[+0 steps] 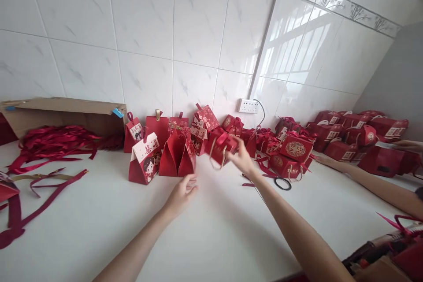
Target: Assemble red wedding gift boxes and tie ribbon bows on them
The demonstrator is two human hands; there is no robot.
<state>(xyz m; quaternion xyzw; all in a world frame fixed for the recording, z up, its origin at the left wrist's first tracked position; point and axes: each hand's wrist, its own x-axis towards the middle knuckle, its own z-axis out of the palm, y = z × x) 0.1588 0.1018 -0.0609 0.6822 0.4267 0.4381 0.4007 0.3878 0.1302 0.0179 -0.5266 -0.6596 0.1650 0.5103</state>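
Note:
My right hand point(243, 159) is closed on the side of a small red gift box point(220, 149) with a rope handle and a ribbon on top, held in front of the row by the wall. My left hand point(182, 194) hangs over the white table, fingers loosely apart and nothing in them. Just beyond it stand open-topped red gift bags point(175, 158). To their left is a tent-shaped red box point(144, 161) with cartoon figures and white lettering. Behind my right hand more red boxes point(233, 124) are crowded along the wall.
At the left, a cardboard box point(66, 105) lies on its side with red ribbons point(56, 141) spilling out. A black ring point(283, 183) lies near stacked boxes point(295, 149). Another person's hand point(325, 161) reaches in at the right, near piled boxes point(357, 125). A power strip point(248, 106) is on the wall.

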